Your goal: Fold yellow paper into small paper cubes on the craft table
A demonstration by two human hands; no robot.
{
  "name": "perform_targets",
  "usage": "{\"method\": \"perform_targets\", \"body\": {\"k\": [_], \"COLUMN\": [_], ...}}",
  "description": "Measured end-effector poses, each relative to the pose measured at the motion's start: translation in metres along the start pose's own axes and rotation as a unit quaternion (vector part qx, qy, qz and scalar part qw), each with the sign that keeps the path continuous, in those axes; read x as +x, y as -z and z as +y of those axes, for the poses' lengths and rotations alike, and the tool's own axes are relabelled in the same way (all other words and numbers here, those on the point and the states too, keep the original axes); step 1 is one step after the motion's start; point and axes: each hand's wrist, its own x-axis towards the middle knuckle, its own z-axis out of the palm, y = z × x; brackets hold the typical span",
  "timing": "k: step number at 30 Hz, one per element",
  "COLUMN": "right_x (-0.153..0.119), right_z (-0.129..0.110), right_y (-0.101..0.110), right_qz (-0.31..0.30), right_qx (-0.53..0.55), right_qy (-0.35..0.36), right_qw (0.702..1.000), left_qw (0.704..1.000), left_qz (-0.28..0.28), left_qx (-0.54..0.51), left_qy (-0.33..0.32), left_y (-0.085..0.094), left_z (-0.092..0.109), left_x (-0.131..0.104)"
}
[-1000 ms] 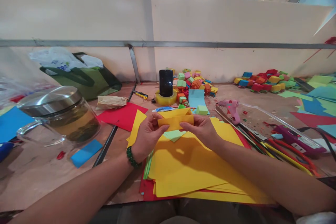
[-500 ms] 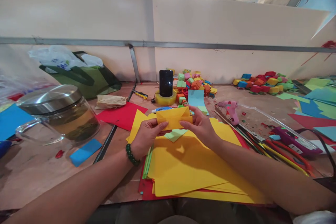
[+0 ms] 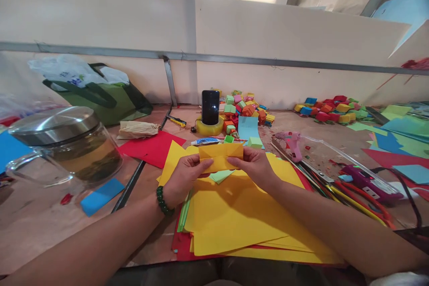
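Both hands pinch a small folded piece of yellow paper above the stack. My left hand, with a dark green bead bracelet at the wrist, grips the paper's left end, thumb in front. My right hand closes on its right end, thumb also in front; the other fingers are mostly behind the paper. A crease runs across the folded piece. Below lie large yellow sheets over red and green ones. A pale green scrap rests on top, partly covered by the hands.
Beyond the hands, a phone stands in a tape roll beside piled paper cubes. A glass teapot and green bag are left. Rightward lie a pink glue gun, scissors and a purple power strip.
The right fingers have come down from the paper's upper right corner to its right edge. The paper now sits flatter and level. The whole view has shifted slightly.
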Motion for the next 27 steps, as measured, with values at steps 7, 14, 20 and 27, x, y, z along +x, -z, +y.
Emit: {"method": "perform_targets", "body": {"k": [7,14,20,27], "right_x": [0.0,-0.002,-0.003,-0.003], "right_z": [0.003,-0.002,-0.002,0.002], "right_y": [0.001,0.003,0.003,0.009], "right_qz": [-0.011,-0.016,-0.012,-0.006], "right_qx": [0.021,0.013,-0.001,-0.021], "right_qy": [-0.02,-0.033,-0.031,-0.034], "right_qw": [1.0,0.999,0.999,0.999], "left_qw": [0.999,0.999,0.999,1.0], "left_qz": [-0.016,-0.02,-0.011,-0.016], "left_qx": [-0.026,-0.032,-0.038,-0.008], "left_qy": [0.026,0.007,0.018,-0.002], "left_y": [-0.003,0.002,0.002,0.006], "left_z": [0.003,-0.003,-0.002,-0.007], "left_x": [-0.003,0.0,0.001,0.005]}}
